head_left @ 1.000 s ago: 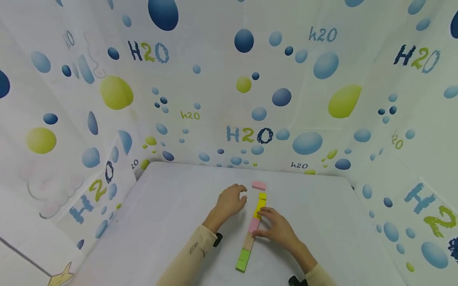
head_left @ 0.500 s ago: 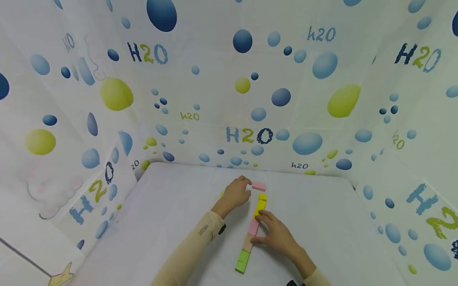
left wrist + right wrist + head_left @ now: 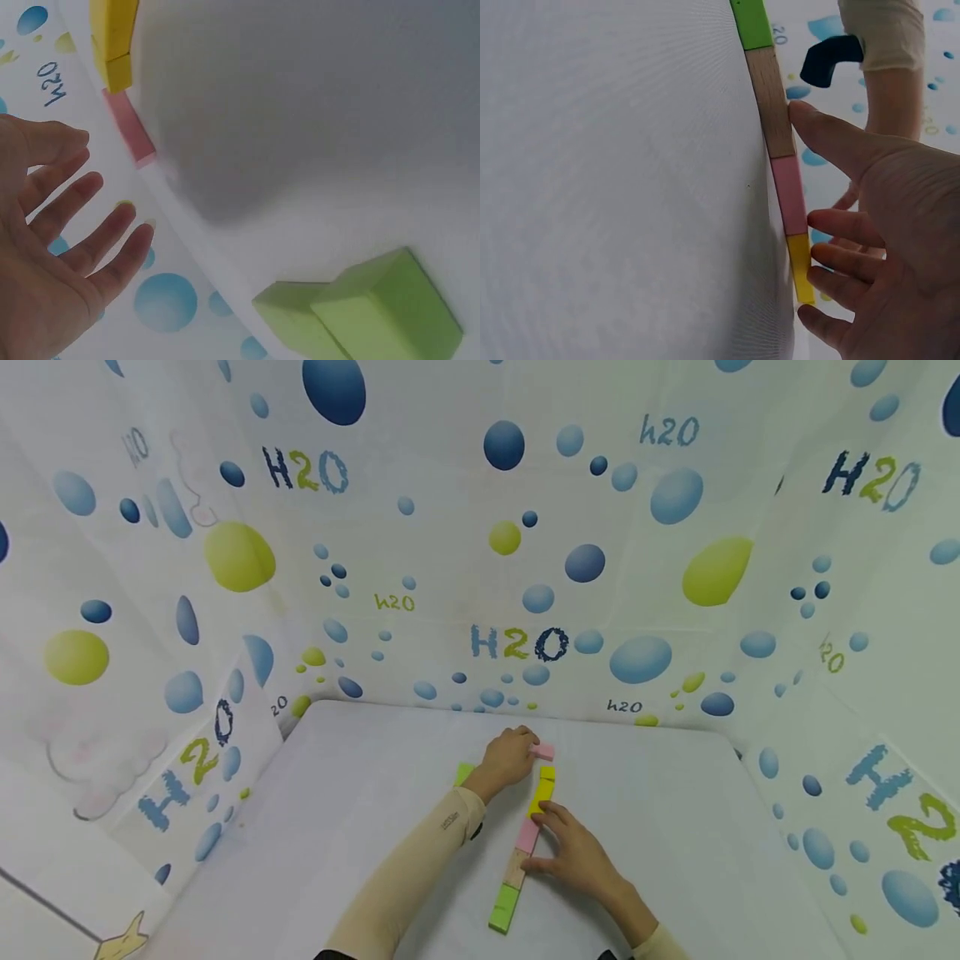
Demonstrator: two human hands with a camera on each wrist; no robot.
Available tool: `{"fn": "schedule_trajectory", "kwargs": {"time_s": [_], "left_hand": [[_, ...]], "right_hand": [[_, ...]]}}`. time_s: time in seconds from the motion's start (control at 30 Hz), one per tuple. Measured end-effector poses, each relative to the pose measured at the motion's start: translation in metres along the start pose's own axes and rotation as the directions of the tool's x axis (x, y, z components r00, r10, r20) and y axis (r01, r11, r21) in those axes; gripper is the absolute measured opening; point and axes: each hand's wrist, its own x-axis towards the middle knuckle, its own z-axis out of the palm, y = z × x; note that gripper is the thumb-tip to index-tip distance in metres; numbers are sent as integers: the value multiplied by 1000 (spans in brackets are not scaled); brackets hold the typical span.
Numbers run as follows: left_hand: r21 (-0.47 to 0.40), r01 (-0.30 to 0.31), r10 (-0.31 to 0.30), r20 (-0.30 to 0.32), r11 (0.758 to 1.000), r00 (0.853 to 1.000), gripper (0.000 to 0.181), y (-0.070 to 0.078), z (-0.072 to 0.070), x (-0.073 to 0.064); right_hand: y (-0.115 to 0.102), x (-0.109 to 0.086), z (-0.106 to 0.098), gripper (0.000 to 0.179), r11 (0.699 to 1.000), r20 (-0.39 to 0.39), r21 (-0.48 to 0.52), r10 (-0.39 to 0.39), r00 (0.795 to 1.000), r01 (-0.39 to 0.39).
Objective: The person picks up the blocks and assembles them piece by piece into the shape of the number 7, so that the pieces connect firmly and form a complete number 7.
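My left hand [image 3: 510, 756] is at the far end of the table, its fingertips right at a loose pink block [image 3: 546, 752]. In the left wrist view its fingers are spread and bent slightly, with nothing between them. A row of blocks lies end to end toward me: a yellow pair [image 3: 542, 795], a pink block [image 3: 527, 837], a bare wood block [image 3: 515, 867] and a green end [image 3: 503, 908]. My right hand [image 3: 577, 853] is beside the row's right side, thumb [image 3: 810, 120] at the wood block and fingertips along the pink and yellow ones.
Two green blocks [image 3: 382, 307] lie left of the row, partly hidden behind my left wrist in the head view. The white table [image 3: 352, 793] is backed and flanked by a white curtain [image 3: 450, 527] printed with bubbles.
My left hand has moved right and away from me to the loose pink block, uncovering part of the green blocks. My right hand has stayed beside the row.
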Motion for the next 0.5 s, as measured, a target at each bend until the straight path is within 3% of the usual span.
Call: {"fn": "schedule_trajectory", "kwargs": {"time_s": [0.3,0.5], "left_hand": [[114,-69,72,-28,991,997,26,-3,7,7],[145,-76,81,-31,986,996,23,-5,14,13]], "right_hand": [[2,0,4,85,1000,1,-6,23,1000,-23],[1,0,2,85,999,2,8,34,999,-34]]}}
